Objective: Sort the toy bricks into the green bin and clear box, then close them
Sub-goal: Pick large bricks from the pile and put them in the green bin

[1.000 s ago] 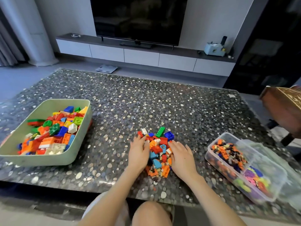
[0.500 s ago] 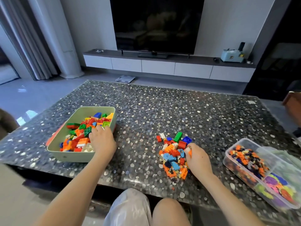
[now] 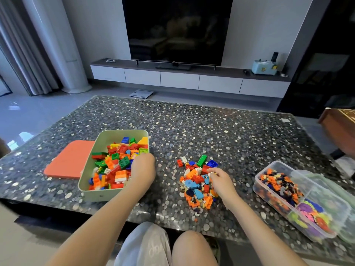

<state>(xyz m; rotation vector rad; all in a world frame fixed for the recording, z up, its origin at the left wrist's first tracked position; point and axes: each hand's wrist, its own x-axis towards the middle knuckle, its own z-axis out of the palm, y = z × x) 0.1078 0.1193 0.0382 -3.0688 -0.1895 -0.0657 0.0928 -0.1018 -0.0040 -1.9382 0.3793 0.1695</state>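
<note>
Gone from the pile (image 3: 197, 182), my left hand (image 3: 143, 169) now hangs over the bin's (image 3: 92, 191) right rim, grip hidden; my right hand (image 3: 221, 182) pinches a white brick (image 3: 211, 173) in that pile on the desk (image 3: 230, 135).

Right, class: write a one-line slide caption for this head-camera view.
Left hand at the green bin, right hand on the loose brick pile, clear box alongside.

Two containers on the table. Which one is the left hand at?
The green bin, beside the orange lid: the left hand sits at its right rim. The clear box, far right, has no hand on it.
</note>
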